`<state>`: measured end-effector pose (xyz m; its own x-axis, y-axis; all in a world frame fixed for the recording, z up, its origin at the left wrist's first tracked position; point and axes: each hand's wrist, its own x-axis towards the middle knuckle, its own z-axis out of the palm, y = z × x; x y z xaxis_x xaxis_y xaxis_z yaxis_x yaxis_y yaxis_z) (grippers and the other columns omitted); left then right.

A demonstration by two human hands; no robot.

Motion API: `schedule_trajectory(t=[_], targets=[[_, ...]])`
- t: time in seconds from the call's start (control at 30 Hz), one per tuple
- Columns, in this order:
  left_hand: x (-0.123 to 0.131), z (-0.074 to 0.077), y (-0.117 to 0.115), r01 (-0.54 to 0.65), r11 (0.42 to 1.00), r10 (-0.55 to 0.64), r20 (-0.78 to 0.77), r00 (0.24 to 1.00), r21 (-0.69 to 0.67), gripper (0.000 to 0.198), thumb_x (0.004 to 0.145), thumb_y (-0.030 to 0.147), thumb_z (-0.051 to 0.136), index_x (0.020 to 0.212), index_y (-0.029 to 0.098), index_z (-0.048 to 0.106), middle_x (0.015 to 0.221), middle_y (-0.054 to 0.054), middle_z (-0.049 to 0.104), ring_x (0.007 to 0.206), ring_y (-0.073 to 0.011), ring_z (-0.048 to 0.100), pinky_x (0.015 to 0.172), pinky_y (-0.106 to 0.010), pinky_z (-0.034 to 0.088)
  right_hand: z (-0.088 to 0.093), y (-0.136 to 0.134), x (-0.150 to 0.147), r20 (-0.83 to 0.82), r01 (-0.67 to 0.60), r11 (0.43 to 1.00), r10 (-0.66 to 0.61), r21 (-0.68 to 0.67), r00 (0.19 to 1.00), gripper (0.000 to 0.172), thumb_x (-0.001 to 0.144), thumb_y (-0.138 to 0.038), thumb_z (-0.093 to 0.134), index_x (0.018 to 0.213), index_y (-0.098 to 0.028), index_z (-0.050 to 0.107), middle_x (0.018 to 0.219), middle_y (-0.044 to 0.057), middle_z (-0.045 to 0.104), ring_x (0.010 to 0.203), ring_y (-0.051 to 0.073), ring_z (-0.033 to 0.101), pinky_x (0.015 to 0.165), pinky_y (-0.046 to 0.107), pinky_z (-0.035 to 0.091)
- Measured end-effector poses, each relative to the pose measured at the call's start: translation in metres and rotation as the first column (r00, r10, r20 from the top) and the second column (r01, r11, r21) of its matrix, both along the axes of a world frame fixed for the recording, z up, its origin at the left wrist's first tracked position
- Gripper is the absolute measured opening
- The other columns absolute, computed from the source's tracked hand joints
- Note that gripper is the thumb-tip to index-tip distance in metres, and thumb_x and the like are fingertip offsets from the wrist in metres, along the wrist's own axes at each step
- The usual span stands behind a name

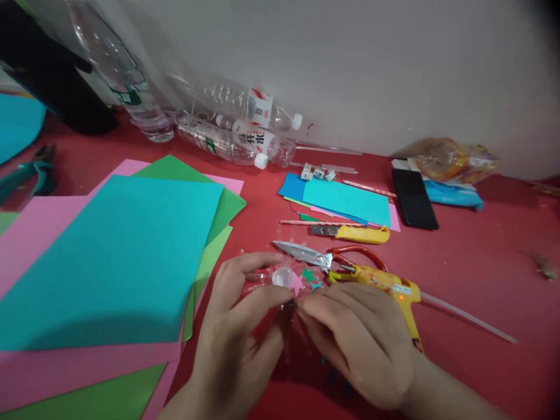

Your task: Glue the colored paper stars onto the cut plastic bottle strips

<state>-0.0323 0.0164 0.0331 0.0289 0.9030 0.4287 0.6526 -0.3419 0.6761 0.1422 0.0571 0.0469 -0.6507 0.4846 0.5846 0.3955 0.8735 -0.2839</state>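
Note:
Between my two hands is a clear cut-plastic piece (262,282) with a round hollow middle. A pink paper star (296,284), a green star (308,275) and a small blue star (315,286) are on or over it. My left hand (245,315) curls around its left side, fingers closed on the plastic. My right hand (363,332) pinches close to my left thumb at the near edge; what is in those fingertips is too small to make out. Just beyond my fingers lie scissors (306,254) and a yellow hot glue gun (385,280) with an orange light.
Coloured paper sheets (114,256) cover the left side. Clear bottles (219,143) lie along the wall; a tall bottle (126,81) stands left. A yellow utility knife (359,234), paper strips (350,201) and a black phone (415,198) lie behind. Pliers (35,172) lie far left.

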Motion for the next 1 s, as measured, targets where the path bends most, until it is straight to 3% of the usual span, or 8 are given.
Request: schedule_trajectory(t=[0.4, 0.6, 0.8, 1.0], targets=[[0.001, 0.001, -0.002, 0.019, 0.999, -0.017, 0.034, 0.999, -0.049, 0.029, 0.078, 0.001, 0.053, 0.091, 0.026, 0.06, 0.121, -0.004, 0.055, 0.111, -0.0203, 0.055, 0.087, -0.037, 0.05, 0.001, -0.003, -0.007, -0.016, 0.117, 0.985, -0.12, -0.123, 0.993, 0.01, 0.093, -0.009, 0.052, 0.091, -0.016, 0.059, 0.073, 0.001, 0.07, 0.062, 0.012, 0.062, 0.057, 0.026, 0.045], [0.0, 0.004, -0.006, 0.09, 0.995, -0.083, 0.123, 0.989, -0.049, 0.023, 0.085, 0.006, 0.051, 0.098, 0.023, 0.06, 0.125, -0.008, 0.053, 0.122, -0.0207, 0.049, 0.096, -0.038, 0.047, 0.003, -0.002, -0.009, -0.028, 0.126, 0.979, -0.132, -0.161, 0.991, 0.011, 0.092, -0.01, 0.052, 0.089, -0.017, 0.059, 0.07, 0.001, 0.069, 0.059, 0.012, 0.06, 0.053, 0.025, 0.042], [0.0, -0.001, -0.002, -0.011, 0.996, 0.021, 0.122, 0.992, -0.085, 0.017, 0.09, 0.011, 0.052, 0.087, 0.027, 0.06, 0.123, -0.001, 0.053, 0.117, -0.0152, 0.053, 0.093, -0.031, 0.048, 0.003, -0.003, -0.01, 0.008, 0.162, 0.972, -0.163, -0.171, 0.987, 0.013, 0.094, -0.013, 0.051, 0.088, -0.017, 0.061, 0.07, 0.0, 0.07, 0.06, 0.012, 0.063, 0.056, 0.024, 0.044], [0.002, -0.007, 0.0, -0.061, 0.997, 0.063, 0.086, 0.994, -0.037, 0.015, 0.091, 0.011, 0.053, 0.089, 0.025, 0.058, 0.126, -0.002, 0.054, 0.118, -0.0177, 0.054, 0.094, -0.034, 0.047, 0.004, -0.004, -0.009, -0.004, 0.151, 0.979, -0.153, -0.138, 0.988, 0.012, 0.094, -0.013, 0.053, 0.101, -0.014, 0.063, 0.082, 0.002, 0.074, 0.07, 0.014, 0.069, 0.063, 0.025, 0.051]])
